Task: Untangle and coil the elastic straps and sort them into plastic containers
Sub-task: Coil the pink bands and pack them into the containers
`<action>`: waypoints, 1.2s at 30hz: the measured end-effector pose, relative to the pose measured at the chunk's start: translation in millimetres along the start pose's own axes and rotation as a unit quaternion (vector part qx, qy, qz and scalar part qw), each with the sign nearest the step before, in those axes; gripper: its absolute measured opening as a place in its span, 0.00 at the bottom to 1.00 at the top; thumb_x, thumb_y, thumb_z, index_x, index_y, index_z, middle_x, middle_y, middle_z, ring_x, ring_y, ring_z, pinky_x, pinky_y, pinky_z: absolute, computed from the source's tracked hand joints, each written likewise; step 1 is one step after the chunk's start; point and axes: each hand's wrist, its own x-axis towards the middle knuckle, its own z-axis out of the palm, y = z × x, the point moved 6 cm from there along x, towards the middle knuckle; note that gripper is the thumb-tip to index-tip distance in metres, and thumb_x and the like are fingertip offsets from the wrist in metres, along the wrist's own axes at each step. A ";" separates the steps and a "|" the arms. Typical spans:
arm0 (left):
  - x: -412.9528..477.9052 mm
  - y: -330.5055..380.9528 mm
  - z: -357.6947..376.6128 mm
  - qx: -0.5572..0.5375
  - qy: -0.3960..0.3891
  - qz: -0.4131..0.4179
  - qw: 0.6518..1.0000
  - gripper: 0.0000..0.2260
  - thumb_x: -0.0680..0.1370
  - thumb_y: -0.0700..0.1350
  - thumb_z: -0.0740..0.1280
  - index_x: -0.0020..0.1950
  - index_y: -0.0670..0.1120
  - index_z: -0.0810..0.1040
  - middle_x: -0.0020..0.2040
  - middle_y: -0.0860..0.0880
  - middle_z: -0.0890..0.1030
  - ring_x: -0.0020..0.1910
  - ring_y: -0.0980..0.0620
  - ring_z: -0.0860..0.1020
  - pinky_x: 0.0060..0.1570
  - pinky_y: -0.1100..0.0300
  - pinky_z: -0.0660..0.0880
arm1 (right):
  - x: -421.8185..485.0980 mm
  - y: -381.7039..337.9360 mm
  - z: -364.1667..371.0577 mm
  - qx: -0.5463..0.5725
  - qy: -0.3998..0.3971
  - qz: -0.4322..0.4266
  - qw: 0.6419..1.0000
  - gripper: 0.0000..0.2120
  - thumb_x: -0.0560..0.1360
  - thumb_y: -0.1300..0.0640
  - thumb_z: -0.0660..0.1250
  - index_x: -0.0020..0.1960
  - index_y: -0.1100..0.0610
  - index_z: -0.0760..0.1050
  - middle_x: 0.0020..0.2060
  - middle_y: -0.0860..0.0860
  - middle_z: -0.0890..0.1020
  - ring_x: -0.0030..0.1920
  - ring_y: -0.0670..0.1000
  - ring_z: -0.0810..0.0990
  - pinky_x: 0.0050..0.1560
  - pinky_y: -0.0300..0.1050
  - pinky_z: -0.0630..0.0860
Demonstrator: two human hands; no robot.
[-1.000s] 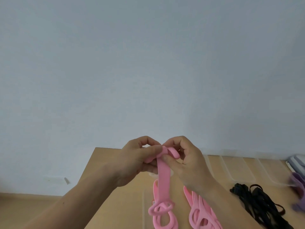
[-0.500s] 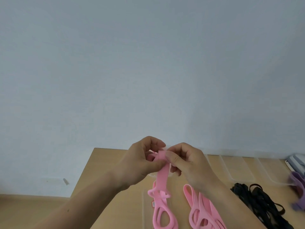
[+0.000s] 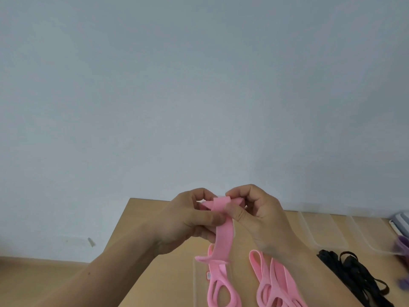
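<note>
Both hands are raised above the wooden table (image 3: 155,218), working one pink elastic strap (image 3: 224,235). My left hand (image 3: 188,220) pinches the strap's folded top end between thumb and fingers. Touching it from the right, my right hand (image 3: 254,213) pinches the same fold with thumb and forefinger. From the hands the strap hangs down into tangled pink loops (image 3: 221,289) over a clear plastic container (image 3: 197,284). A second bunch of pink straps (image 3: 274,286) lies on the table beside it, partly behind my right forearm.
A pile of black straps (image 3: 354,275) lies at the lower right. Clear plastic containers (image 3: 318,231) stand in a row along the table's back right. Something purple (image 3: 401,247) shows at the right edge. A pale wall fills the upper view.
The fold at the strap's top has been turned over between the fingers, another wrap laid on. The hanging loops have risen closer to the hands.
</note>
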 end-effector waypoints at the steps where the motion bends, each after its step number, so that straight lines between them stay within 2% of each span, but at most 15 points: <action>1: 0.0 0.6 0.5 -0.012 -0.001 -0.002 1.000 0.16 0.69 0.38 0.74 0.53 0.39 0.74 0.44 0.37 0.83 0.41 0.40 0.81 0.42 0.50 0.81 | 0.3 -0.6 -0.1 -0.010 -0.001 -0.004 1.000 0.08 0.69 0.49 0.73 0.48 0.42 0.79 0.36 0.41 0.80 0.36 0.43 0.76 0.40 0.36 0.76; 5: 0.6 1.6 1.3 -0.031 0.015 -0.007 0.999 0.14 0.68 0.48 0.76 0.45 0.42 0.77 0.40 0.41 0.80 0.43 0.39 0.81 0.46 0.48 0.80 | -0.7 0.4 0.5 -0.036 -0.019 -0.010 0.999 0.10 0.68 0.47 0.73 0.49 0.41 0.78 0.39 0.42 0.80 0.37 0.45 0.76 0.42 0.41 0.78; 8: 1.9 0.1 0.0 -0.038 0.033 -0.005 0.999 0.12 0.70 0.43 0.76 0.48 0.41 0.77 0.44 0.38 0.82 0.44 0.38 0.82 0.49 0.44 0.79 | -2.0 0.0 1.7 -0.037 -0.023 -0.011 0.999 0.11 0.69 0.51 0.74 0.49 0.42 0.78 0.39 0.41 0.80 0.37 0.45 0.76 0.42 0.42 0.79; 10: 3.3 0.3 -0.6 -0.050 0.041 0.009 0.998 0.14 0.70 0.40 0.76 0.52 0.39 0.77 0.48 0.35 0.83 0.45 0.39 0.83 0.48 0.46 0.81 | -2.1 1.9 1.5 -0.013 -0.023 -0.002 1.000 0.12 0.68 0.54 0.75 0.48 0.44 0.79 0.39 0.42 0.80 0.38 0.46 0.78 0.44 0.43 0.80; 13: 5.7 2.2 -1.8 -0.043 0.054 0.047 0.997 0.15 0.68 0.38 0.77 0.51 0.38 0.78 0.49 0.36 0.83 0.44 0.40 0.83 0.44 0.51 0.80 | -2.7 3.8 2.0 0.054 -0.031 0.019 0.998 0.13 0.66 0.59 0.75 0.48 0.47 0.79 0.41 0.51 0.81 0.43 0.54 0.81 0.48 0.51 0.82; 15: 6.4 3.7 -3.9 -0.011 0.069 0.073 0.995 0.14 0.67 0.39 0.77 0.49 0.41 0.79 0.46 0.40 0.83 0.43 0.43 0.82 0.43 0.55 0.79 | -4.2 4.5 3.5 0.094 -0.045 0.029 0.994 0.15 0.67 0.61 0.74 0.51 0.49 0.79 0.43 0.56 0.80 0.44 0.54 0.81 0.48 0.49 0.82; 17: 6.8 3.2 -7.7 0.025 0.086 0.091 0.992 0.16 0.67 0.39 0.77 0.52 0.43 0.79 0.45 0.43 0.81 0.44 0.46 0.83 0.44 0.57 0.78 | -5.4 3.6 4.6 0.114 -0.052 0.036 0.991 0.15 0.68 0.59 0.74 0.53 0.51 0.78 0.43 0.54 0.79 0.41 0.52 0.80 0.43 0.44 0.79; 19: 6.5 1.1 -9.7 0.062 0.092 0.095 0.989 0.20 0.67 0.40 0.77 0.57 0.45 0.77 0.45 0.48 0.82 0.45 0.47 0.83 0.46 0.57 0.79 | -4.7 4.8 3.9 0.119 -0.038 0.051 0.991 0.16 0.68 0.53 0.75 0.55 0.52 0.78 0.43 0.52 0.81 0.37 0.52 0.79 0.41 0.43 0.78; 22: 5.7 -1.5 -8.1 0.095 0.083 0.096 0.987 0.23 0.67 0.40 0.77 0.60 0.47 0.75 0.44 0.52 0.83 0.46 0.46 0.84 0.50 0.52 0.81 | -2.6 12.1 0.5 0.099 -0.004 0.099 0.990 0.19 0.70 0.46 0.75 0.56 0.54 0.77 0.39 0.55 0.83 0.35 0.53 0.80 0.38 0.42 0.78; 23: 6.2 -2.2 -8.2 0.099 0.082 0.094 0.987 0.23 0.67 0.40 0.77 0.60 0.47 0.76 0.45 0.51 0.84 0.47 0.45 0.84 0.52 0.50 0.81 | -1.9 13.7 1.0 0.086 -0.009 0.109 0.990 0.17 0.70 0.47 0.74 0.55 0.54 0.79 0.38 0.55 0.84 0.35 0.53 0.81 0.37 0.41 0.78; 26: 7.2 -4.0 -9.1 0.098 0.083 0.085 0.988 0.20 0.68 0.41 0.77 0.58 0.44 0.77 0.50 0.41 0.85 0.50 0.39 0.84 0.56 0.43 0.79 | 0.1 15.1 1.6 0.067 -0.025 0.109 0.991 0.04 0.74 0.53 0.73 0.47 0.52 0.82 0.36 0.57 0.84 0.34 0.53 0.80 0.35 0.41 0.77; 28: 7.4 -4.5 -10.4 0.106 0.077 0.075 0.989 0.18 0.69 0.40 0.77 0.56 0.43 0.78 0.51 0.40 0.85 0.51 0.39 0.84 0.57 0.43 0.79 | 0.8 13.6 1.4 0.064 -0.024 0.102 0.992 0.02 0.74 0.56 0.73 0.45 0.50 0.81 0.35 0.56 0.83 0.32 0.52 0.79 0.34 0.42 0.77; 30: 7.5 -4.2 -8.5 0.126 0.055 0.064 0.988 0.15 0.71 0.41 0.76 0.55 0.42 0.78 0.49 0.43 0.85 0.49 0.44 0.84 0.54 0.49 0.80 | 1.2 12.8 1.0 0.065 -0.019 0.097 0.993 0.04 0.74 0.57 0.73 0.45 0.49 0.81 0.34 0.54 0.82 0.30 0.51 0.78 0.34 0.42 0.77; 33: 6.9 -3.7 -6.2 0.148 0.042 0.053 0.987 0.12 0.72 0.43 0.75 0.53 0.43 0.79 0.47 0.45 0.86 0.43 0.50 0.83 0.43 0.55 0.79 | 1.0 9.7 2.2 0.076 -0.021 0.094 0.992 0.07 0.73 0.59 0.74 0.47 0.49 0.81 0.34 0.51 0.82 0.30 0.50 0.78 0.35 0.40 0.77; 36: 6.2 -3.7 -5.8 0.143 0.045 0.050 0.987 0.13 0.71 0.42 0.74 0.54 0.42 0.78 0.47 0.43 0.85 0.43 0.46 0.84 0.43 0.50 0.80 | -0.4 7.3 2.8 0.082 -0.026 0.084 0.993 0.09 0.73 0.60 0.74 0.48 0.46 0.81 0.35 0.49 0.82 0.31 0.50 0.78 0.36 0.40 0.78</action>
